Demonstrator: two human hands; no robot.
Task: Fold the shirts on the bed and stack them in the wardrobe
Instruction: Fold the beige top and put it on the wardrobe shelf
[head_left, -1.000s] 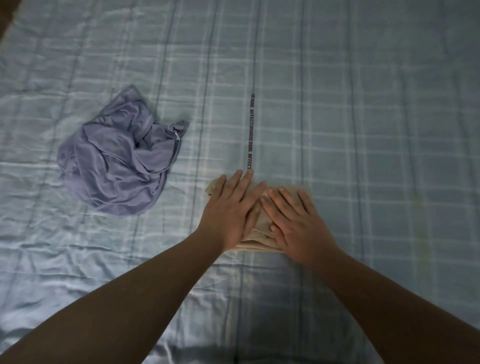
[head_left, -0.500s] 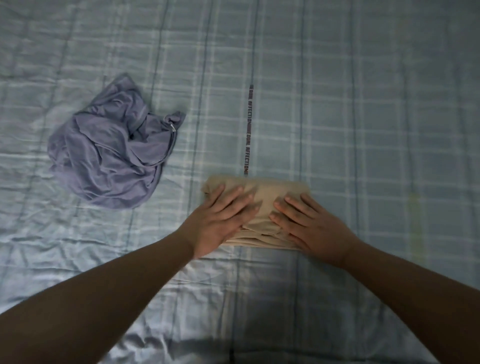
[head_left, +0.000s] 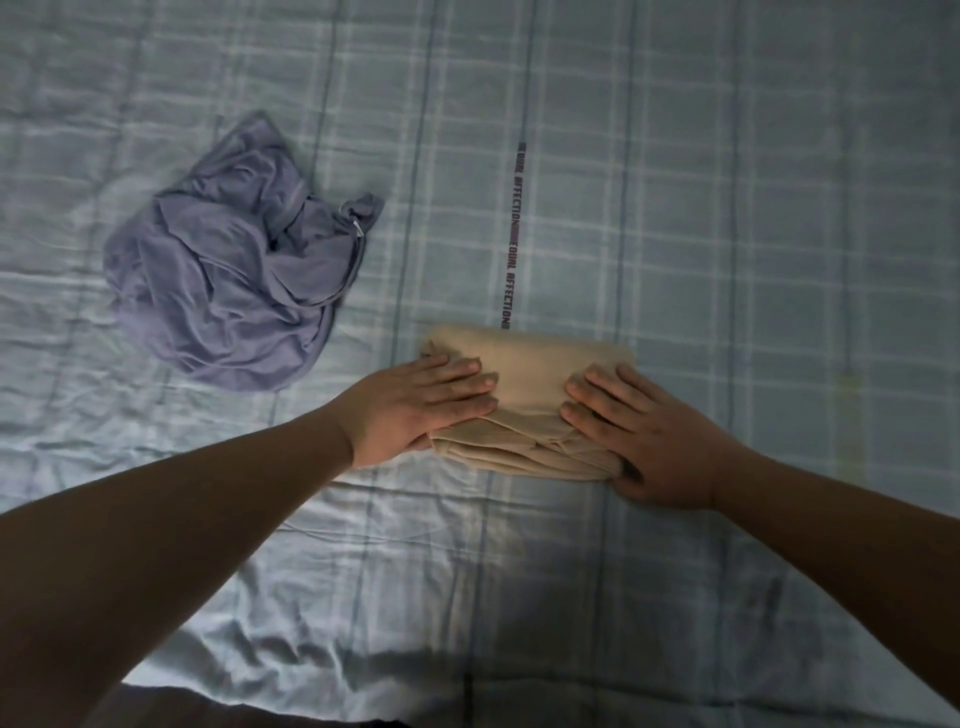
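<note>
Beige shirt (head_left: 524, 364) folded on bed (head_left: 727, 208); left hand (head_left: 415, 402), right hand (head_left: 644, 431) flat, fingers straight. Advice: slide thumbs beneath, lift level. Purple shirt (head_left: 228, 286) unfolded.

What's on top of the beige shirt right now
Both hands: the left hand lies flat on its left end, the right hand on its right end. The folded beige shirt shows bare between them. Their palms hide the cloth beneath.
</note>
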